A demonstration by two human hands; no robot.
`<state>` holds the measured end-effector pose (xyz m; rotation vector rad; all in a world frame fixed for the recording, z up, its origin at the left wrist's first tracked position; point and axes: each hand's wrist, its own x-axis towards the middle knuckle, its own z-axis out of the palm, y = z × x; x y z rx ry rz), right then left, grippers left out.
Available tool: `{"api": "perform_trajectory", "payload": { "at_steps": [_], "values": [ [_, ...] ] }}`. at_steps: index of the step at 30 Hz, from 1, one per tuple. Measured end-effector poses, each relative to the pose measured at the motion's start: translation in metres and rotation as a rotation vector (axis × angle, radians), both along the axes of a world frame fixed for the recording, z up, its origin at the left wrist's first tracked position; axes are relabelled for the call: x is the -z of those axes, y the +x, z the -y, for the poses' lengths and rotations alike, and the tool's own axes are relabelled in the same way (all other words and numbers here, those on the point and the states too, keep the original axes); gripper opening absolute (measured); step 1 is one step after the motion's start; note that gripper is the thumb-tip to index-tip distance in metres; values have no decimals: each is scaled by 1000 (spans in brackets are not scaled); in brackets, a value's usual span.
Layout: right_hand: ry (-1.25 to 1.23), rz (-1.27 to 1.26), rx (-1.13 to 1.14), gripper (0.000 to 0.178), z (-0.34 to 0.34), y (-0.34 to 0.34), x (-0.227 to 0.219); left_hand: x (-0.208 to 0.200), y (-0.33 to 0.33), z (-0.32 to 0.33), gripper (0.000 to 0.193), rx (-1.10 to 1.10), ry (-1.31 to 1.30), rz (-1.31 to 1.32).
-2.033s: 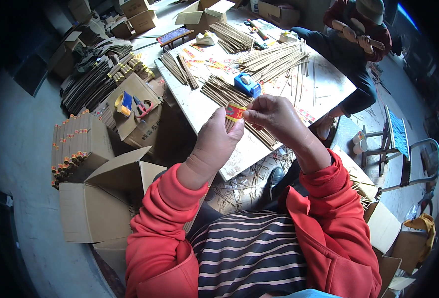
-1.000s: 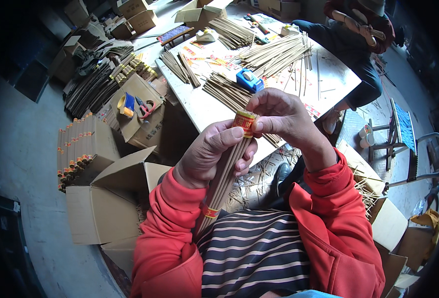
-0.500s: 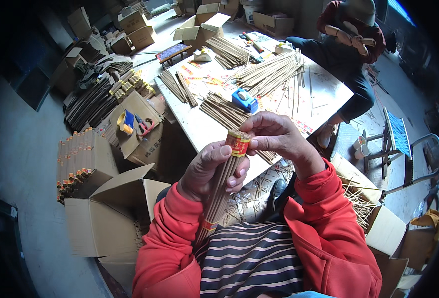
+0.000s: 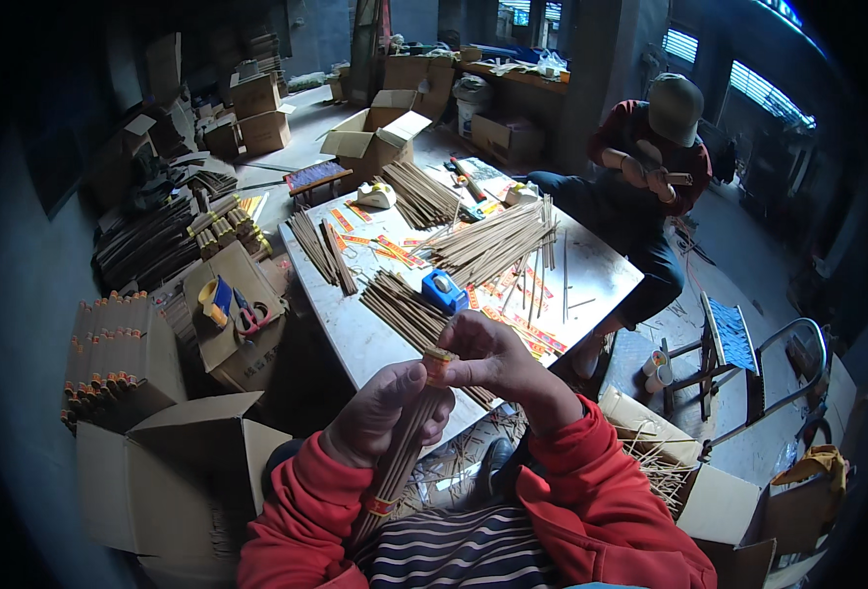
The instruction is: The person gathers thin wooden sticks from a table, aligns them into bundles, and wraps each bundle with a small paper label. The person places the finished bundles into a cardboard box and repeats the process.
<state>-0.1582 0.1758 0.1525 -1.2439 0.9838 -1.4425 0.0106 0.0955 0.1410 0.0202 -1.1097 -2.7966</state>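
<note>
My left hand (image 4: 373, 417) is wrapped round a bundle of thin brown incense sticks (image 4: 400, 454), which slants from my lap up over the near table edge. Around its top end runs a red and gold paper band (image 4: 438, 367); a second red band (image 4: 380, 508) circles the lower part. My right hand (image 4: 501, 361) pinches the top band between thumb and fingers, hiding part of it. Just beyond, on the white table (image 4: 601, 280), are a blue tape dispenser (image 4: 444, 292) and a pile of loose sticks (image 4: 400, 309).
More loose sticks (image 4: 493, 245) and red-yellow paper strips (image 4: 522, 329) spread over the table. Open cartons stand at left (image 4: 174, 481) and right (image 4: 719, 506). Scissors (image 4: 250, 314) lie on a box at left. Across the table, a co-worker (image 4: 650, 167) holds a bundle. A blue-topped stool (image 4: 729, 334) stands right.
The view has tipped up, showing more of the room's far side. My right fingers now cover more of the top band. Both hands keep hold of the bundle.
</note>
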Motion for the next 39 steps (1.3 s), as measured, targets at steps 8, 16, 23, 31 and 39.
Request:
{"api": "perform_trajectory", "payload": {
  "at_steps": [8,16,23,31,39],
  "values": [
    [-45,93,-67,37,10,2,8,-12,6,3,41,-37,-113,113],
    [-200,284,-178,23,20,-3,12,-20,10,10,52,36,-130,22],
    [-367,424,335,9,10,-35,25,-120,15,51,47,-499,-606,-348],
    [-197,480,446,10,-10,-37,51,-75,-20,76,35,-949,-998,-490],
    [-127,393,455,9,-18,-46,69,-30,-56,90,23,-1001,-955,-307]
  ]
}}
